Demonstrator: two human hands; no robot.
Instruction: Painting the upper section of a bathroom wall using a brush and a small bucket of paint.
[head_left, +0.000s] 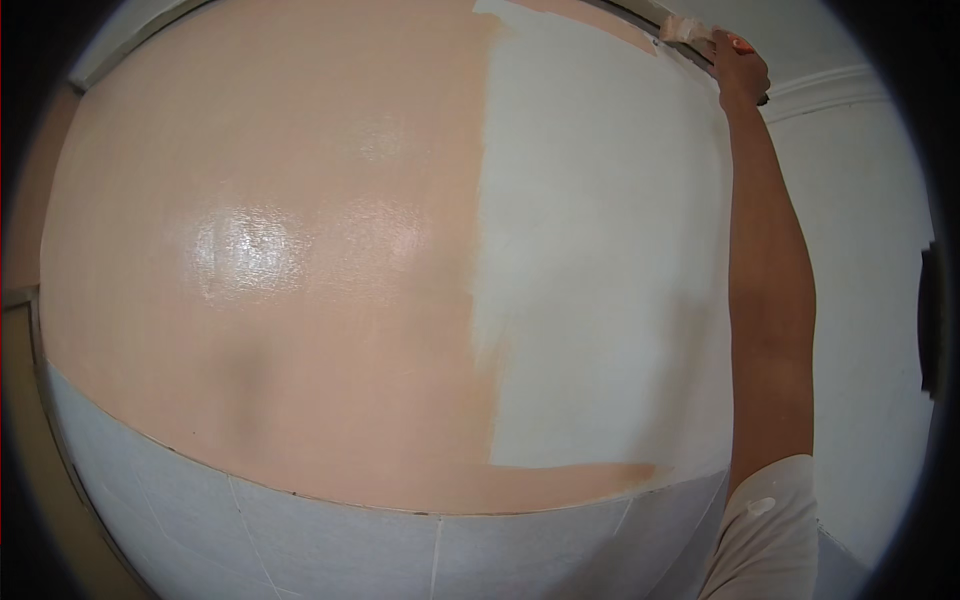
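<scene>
I see no packages, labels, signs or screens anywhere in my view from the head camera.

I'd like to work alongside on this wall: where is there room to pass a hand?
The peach wall left of the white painted patch is free, down to the tiled band. It is crowded at top right, where the right hand holds the paintbrush to the wall's top edge.
</scene>
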